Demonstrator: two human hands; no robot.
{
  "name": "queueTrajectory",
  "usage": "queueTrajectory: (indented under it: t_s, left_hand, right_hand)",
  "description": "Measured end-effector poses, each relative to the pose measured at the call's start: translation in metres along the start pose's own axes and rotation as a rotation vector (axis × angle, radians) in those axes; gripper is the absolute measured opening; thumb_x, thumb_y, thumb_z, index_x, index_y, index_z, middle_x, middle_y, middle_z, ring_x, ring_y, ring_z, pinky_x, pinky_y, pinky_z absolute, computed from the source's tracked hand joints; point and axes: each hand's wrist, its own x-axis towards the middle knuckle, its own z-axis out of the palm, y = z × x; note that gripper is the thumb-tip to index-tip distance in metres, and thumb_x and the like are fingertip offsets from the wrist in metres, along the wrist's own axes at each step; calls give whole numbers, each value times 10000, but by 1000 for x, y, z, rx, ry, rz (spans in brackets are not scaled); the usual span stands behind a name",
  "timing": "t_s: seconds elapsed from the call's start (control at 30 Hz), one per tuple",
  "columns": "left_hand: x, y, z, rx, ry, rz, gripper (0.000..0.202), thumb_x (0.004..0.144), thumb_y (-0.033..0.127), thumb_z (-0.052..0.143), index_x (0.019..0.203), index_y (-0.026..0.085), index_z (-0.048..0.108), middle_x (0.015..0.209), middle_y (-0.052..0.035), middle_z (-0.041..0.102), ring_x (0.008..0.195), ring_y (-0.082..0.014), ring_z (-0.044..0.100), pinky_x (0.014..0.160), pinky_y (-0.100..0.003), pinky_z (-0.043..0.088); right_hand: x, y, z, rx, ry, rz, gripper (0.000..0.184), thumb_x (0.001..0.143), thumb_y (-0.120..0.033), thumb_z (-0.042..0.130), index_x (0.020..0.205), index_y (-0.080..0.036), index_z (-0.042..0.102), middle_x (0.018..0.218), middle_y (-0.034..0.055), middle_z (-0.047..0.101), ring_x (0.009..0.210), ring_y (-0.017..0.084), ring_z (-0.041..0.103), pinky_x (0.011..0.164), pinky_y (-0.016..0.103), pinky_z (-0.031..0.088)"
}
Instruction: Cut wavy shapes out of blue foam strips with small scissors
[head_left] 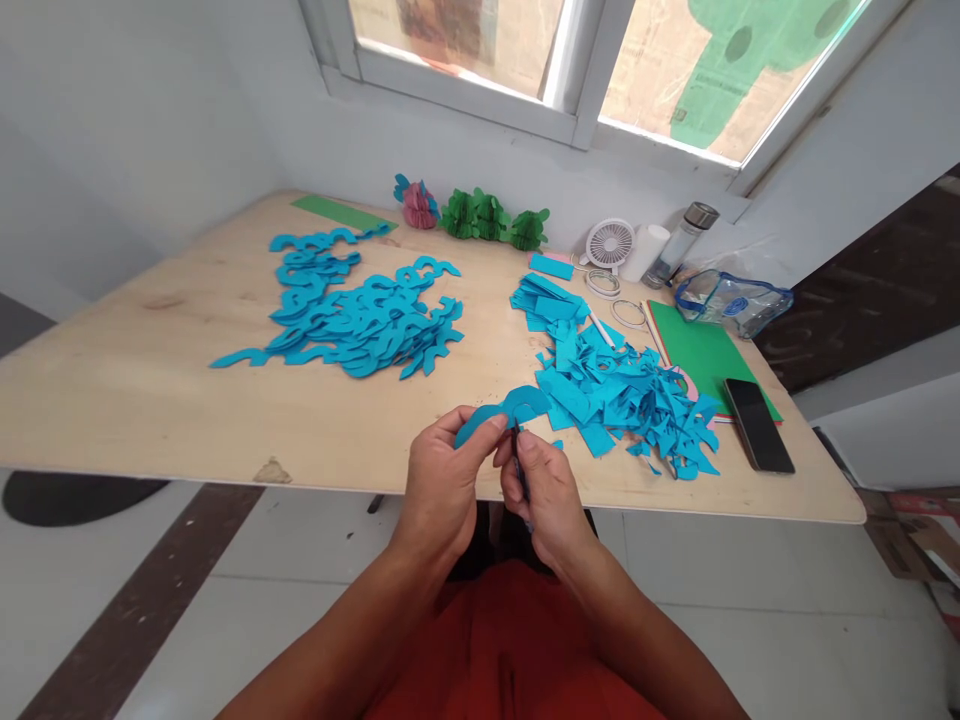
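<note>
Low in the middle of the frame, just over the front edge of the worktop, the left hand keeps a narrow, steady grip on a curved blue paper piece, while the right hand pinches a small dark tool close against it, and no writing is legible.

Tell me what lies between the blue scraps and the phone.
The head view shows a green sheet and a pink paper edge there.

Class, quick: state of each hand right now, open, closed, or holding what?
Left hand: closed, pinching a curved blue paper strip.
Right hand: closed, holding a slim dark tool, possibly scissors.
</note>
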Motion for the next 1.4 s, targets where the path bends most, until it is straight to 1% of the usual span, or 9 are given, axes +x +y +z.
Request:
queueTrajectory:
  t_s: [0.43,0.63,1.07,1.4]
  left_hand:
    - [4,1,-3,40,-21,13,148,646,253,741,673,147,642,602,21,561,608,-123,492,637,-264,414]
    - [4,2,-1,40,-17,14,149,636,253,741,647,148,635,583,31,548,581,-112,473,615,-257,405]
    - [2,3,-1,10,-19,-5,145,639,239,748,663,145,640,618,17,569,610,-115,478,621,-255,405]
    - [1,1,-1,-5,2,-27,182,614,245,764,623,152,608,583,36,549,583,-108,477,617,-254,400]
  right_hand:
    - [1,-3,1,-28,-7,11,406,846,-547,511,691,-173,540,429,-82,385,360,56,255,356,205,141]
    - [1,-3,2,-46,-3,-1,398,857,-536,503,690,-176,540,426,-82,380,361,61,257,358,207,143]
    - [1,-3,3,-58,15,-30,417,840,-553,519,660,-178,524,406,-88,358,364,61,245,358,205,157]
    - [0,-5,5,-35,22,-3,428,817,-575,530,655,-179,523,406,-88,357,359,57,241,350,203,149]
